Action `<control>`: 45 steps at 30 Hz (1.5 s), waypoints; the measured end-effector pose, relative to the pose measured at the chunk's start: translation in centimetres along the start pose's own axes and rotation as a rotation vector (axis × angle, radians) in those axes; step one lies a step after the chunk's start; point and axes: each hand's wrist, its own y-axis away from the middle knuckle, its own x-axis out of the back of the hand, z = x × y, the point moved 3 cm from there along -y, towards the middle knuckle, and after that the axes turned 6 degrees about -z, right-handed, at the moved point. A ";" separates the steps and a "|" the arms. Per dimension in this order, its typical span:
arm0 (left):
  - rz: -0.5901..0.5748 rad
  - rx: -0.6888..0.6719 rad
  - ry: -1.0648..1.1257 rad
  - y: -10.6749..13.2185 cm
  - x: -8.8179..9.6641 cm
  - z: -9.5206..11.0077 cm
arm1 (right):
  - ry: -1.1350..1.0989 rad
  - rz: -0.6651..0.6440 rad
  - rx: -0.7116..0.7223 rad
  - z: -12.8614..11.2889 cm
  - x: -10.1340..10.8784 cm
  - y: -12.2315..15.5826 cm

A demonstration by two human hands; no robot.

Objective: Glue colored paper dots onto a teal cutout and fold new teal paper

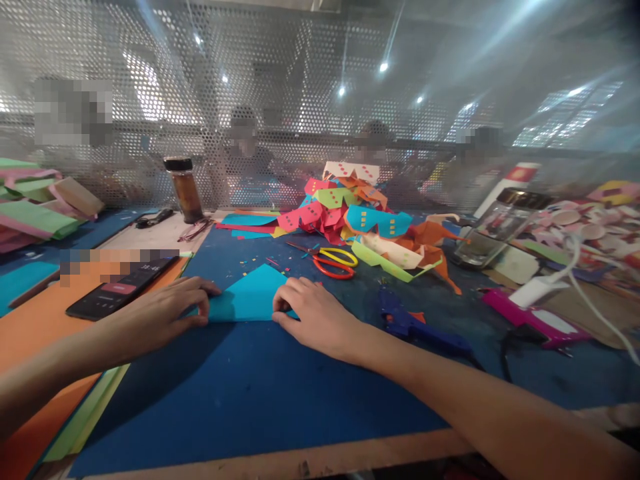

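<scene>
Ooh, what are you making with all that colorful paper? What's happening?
A person has both bare hands at a bright blue paper on the dark blue work surface: the left hand at its left end, the right hand at its right end. The paper rises to a point on the far side. Beyond it lie scissors with red and yellow handles, near a heap of colorful cut-paper shapes. A phone lies to the left.
</scene>
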 end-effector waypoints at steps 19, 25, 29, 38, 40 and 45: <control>-0.028 0.036 -0.073 0.9 0.9 -0.5 | -0.031 0.011 0.000 0.3 -0.2 0.0; -0.004 0.022 -0.061 1.0 1.1 -0.8 | -0.021 0.011 -0.001 0.3 -0.2 0.0; -0.012 0.037 -0.083 1.1 1.4 -0.6 | -0.022 0.015 0.001 0.3 -0.1 -0.1; -0.018 0.084 -0.115 1.0 2.1 0.1 | -0.005 0.012 0.004 0.2 -0.1 -0.1; -0.039 0.102 -0.112 0.9 2.1 0.3 | -0.002 0.008 -0.001 0.2 -0.1 -0.1; -0.050 0.114 -0.108 0.9 2.2 0.4 | -0.001 0.009 0.007 0.2 -0.1 -0.1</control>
